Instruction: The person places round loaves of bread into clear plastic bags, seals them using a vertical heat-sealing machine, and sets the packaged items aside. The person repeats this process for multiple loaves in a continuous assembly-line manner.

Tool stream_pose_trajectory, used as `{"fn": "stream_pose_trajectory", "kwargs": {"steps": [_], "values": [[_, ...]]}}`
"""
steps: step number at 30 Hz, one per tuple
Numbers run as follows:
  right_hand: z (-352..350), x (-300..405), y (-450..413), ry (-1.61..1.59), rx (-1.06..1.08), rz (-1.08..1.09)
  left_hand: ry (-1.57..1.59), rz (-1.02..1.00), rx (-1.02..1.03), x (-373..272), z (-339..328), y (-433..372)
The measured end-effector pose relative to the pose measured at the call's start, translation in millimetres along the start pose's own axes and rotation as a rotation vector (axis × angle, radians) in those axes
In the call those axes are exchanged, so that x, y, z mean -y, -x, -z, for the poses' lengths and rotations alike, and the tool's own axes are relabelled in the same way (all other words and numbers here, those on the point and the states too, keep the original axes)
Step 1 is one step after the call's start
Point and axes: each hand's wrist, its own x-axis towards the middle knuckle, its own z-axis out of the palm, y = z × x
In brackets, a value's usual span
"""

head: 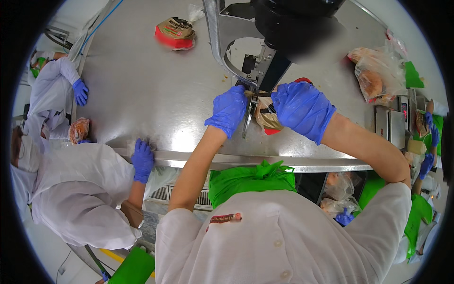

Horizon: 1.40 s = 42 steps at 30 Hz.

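Both my hands wear blue gloves and meet at the metal clipping machine [256, 67] over the steel table. My left hand [230, 109] is closed at the left of its jaw, on what looks like the twisted neck of a bag. My right hand [301, 108] is closed at the right of the jaw; a dark, narrow blade-like piece shows beside its fingers, and a red loop lies behind it. Below and between the hands hangs or lies a printed plastic bag [264, 115] in gold and red, partly hidden by my right hand. A metal lever [247, 122] points down towards me.
A gold and red packaged product [175, 33] lies at the back left, bagged poultry [376, 76] at the right. A scale [390, 124] stands by the right edge. A co-worker's gloved hand [142, 160] is at the table's front edge [170, 159], left. Other co-workers stand on both sides.
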Motion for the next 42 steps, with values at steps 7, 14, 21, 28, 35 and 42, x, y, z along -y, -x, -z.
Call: {"fn": "stream_pose_trajectory", "kwargs": {"steps": [7,14,21,28,35,42], "values": [[11,11,-3,0.108,-0.026,-0.040,0.084,-0.088,-0.007,5,2,-8],[13,34,-1,0.176,-0.060,-0.231,0.214,-0.043,0.097,4,4,-2],[13,0,-5,0.117,-0.001,-0.052,0.241,-0.019,0.078,11,-5,-1],[28,7,-10,0.129,0.093,0.140,0.359,-0.049,0.014,18,-11,-3],[36,13,-18,0.301,0.015,0.314,0.363,-0.048,0.089,19,-5,-5],[33,26,-40,-0.002,0.065,-0.006,0.288,-0.077,0.196,22,4,-14]]}}
